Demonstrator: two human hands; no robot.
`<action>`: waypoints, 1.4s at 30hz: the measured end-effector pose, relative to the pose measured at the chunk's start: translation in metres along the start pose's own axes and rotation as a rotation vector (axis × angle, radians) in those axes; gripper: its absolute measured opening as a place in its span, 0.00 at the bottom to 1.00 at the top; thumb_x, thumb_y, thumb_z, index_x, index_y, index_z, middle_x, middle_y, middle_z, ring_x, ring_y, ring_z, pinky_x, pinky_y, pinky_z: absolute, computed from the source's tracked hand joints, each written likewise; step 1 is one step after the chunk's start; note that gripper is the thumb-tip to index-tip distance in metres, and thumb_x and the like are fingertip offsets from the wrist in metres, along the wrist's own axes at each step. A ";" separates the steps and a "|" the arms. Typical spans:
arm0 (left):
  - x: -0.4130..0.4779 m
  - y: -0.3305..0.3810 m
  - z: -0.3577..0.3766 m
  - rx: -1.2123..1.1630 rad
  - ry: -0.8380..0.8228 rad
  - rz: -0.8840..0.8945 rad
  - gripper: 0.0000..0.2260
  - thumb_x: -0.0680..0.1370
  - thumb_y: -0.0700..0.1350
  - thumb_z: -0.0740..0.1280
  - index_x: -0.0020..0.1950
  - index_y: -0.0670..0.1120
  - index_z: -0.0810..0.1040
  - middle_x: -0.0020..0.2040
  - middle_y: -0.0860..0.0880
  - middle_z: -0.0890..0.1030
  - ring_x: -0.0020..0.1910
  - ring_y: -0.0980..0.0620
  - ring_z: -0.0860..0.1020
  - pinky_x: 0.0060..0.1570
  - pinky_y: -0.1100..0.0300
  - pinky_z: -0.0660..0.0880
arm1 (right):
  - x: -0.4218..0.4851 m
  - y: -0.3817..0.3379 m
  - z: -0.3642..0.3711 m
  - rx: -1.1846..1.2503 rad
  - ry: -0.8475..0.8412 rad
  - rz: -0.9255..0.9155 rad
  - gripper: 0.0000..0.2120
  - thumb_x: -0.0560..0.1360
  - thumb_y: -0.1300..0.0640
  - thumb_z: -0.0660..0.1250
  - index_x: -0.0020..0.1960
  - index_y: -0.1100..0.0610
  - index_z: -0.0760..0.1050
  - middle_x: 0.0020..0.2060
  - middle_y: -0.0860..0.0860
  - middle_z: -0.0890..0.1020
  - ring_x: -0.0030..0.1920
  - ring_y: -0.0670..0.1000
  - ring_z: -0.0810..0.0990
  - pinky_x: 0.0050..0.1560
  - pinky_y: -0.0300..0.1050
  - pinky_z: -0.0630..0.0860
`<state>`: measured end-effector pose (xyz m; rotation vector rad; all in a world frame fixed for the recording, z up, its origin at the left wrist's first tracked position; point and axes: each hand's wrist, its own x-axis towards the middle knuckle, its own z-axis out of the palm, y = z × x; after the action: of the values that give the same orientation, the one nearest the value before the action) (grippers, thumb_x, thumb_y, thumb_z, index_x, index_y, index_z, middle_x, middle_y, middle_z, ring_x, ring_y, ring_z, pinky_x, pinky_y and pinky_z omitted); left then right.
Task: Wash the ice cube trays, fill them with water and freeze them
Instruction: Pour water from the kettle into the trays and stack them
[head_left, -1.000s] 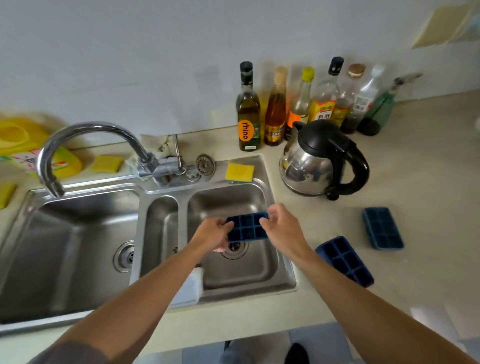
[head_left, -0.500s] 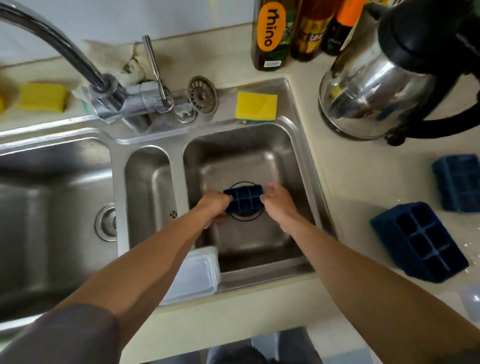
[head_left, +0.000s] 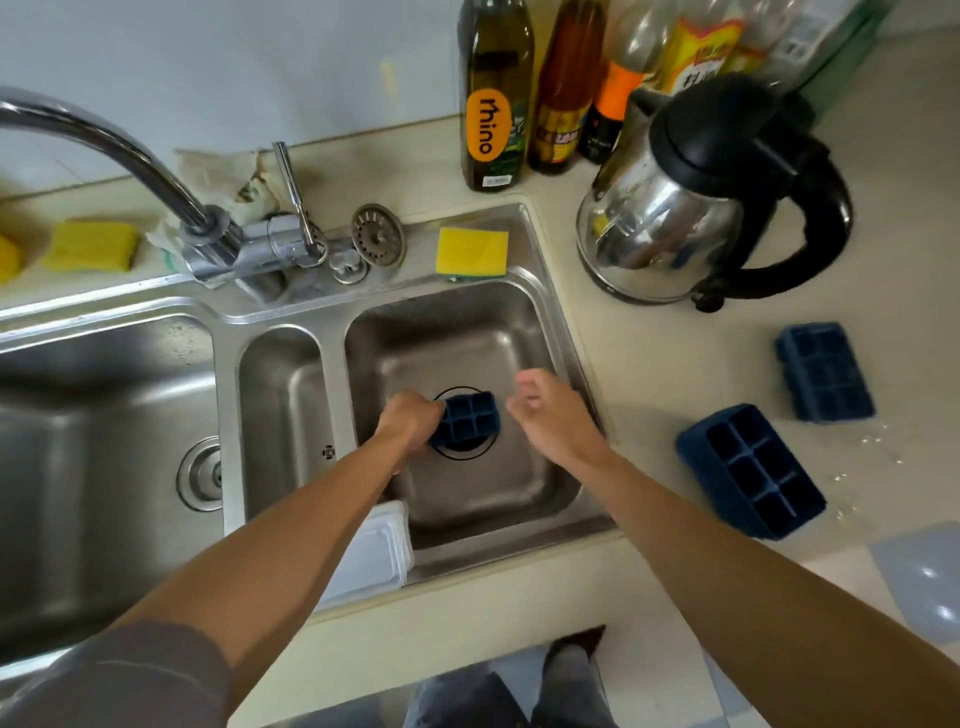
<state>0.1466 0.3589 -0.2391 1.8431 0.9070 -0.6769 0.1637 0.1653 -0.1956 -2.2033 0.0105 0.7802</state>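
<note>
Ice tray (head_left: 470, 418) is low in right basin (head_left: 519, 322), over drain (head_left: 467, 453); left hand (head_left: 410, 423) grips its left end. Right hand (head_left: 548, 415) hangs just beside it, fingers loosely curled, holding nothing. Second tray (head_left: 750, 470) lies nr tabletop (head_left: 675, 374) front edge, third tray (head_left: 823, 371) just behind.

Dark blue ice cube tray (head_left: 470, 418) over the silver-grey sink (head_left: 467, 332). Right of the sink, nearer tray (head_left: 750, 470) and farther tray (head_left: 823, 371): same dark blue. Beyond the sink: yellow sponge (head_left: 471, 252), chrome-and-black kettle (head_left: 691, 208), orange-labelled olive oil bottle (head_left: 496, 93).
</note>
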 end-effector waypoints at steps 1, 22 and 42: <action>-0.009 0.005 0.001 -0.034 0.012 0.016 0.14 0.82 0.43 0.64 0.58 0.32 0.79 0.44 0.39 0.77 0.43 0.42 0.76 0.44 0.51 0.75 | -0.011 -0.003 -0.011 -0.028 0.024 -0.049 0.21 0.83 0.54 0.64 0.75 0.57 0.69 0.69 0.53 0.76 0.69 0.52 0.75 0.65 0.43 0.71; -0.164 0.119 0.102 -0.157 -0.130 0.293 0.07 0.83 0.47 0.65 0.55 0.45 0.79 0.51 0.44 0.85 0.46 0.48 0.85 0.46 0.55 0.81 | -0.114 0.102 -0.165 -0.643 0.154 0.026 0.30 0.75 0.48 0.70 0.71 0.52 0.60 0.65 0.57 0.68 0.60 0.60 0.77 0.51 0.50 0.75; -0.092 0.167 0.074 -0.407 -0.019 0.370 0.08 0.84 0.46 0.64 0.55 0.44 0.81 0.48 0.46 0.87 0.47 0.47 0.86 0.45 0.55 0.84 | -0.003 0.014 -0.258 0.534 0.667 -0.141 0.27 0.85 0.42 0.55 0.45 0.64 0.77 0.38 0.60 0.79 0.39 0.52 0.76 0.44 0.48 0.73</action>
<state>0.2254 0.2161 -0.1147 1.5729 0.6111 -0.2551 0.2943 -0.0205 -0.0729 -1.8221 0.3485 -0.0679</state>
